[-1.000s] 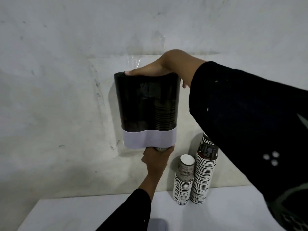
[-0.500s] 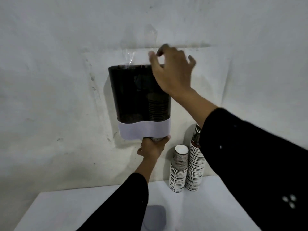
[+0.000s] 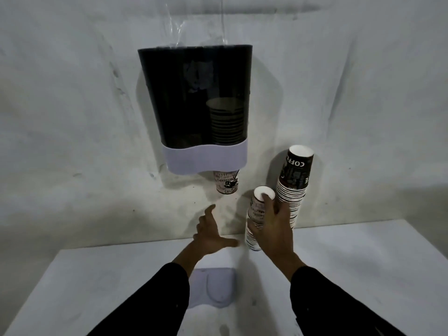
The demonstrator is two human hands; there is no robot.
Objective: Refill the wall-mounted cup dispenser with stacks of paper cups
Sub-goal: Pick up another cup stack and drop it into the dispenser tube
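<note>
Head view: the dispenser [image 3: 196, 103] hangs on the wall; its right column holds a partial stack with 1 cup [image 3: 226, 181] protruding below, and its left column looks empty. 2 stacks stand inverted on the table [image 3: 363, 263] against the wall. The right hand [image 3: 274, 229] wraps loosely around the short stack [image 3: 257, 219], fingers not yet closed. The left hand [image 3: 211, 232] is spread open, holding nothing. Recommended: grip mid-stack, support the base with the left hand, invert the stack, and load it from the top.
</note>
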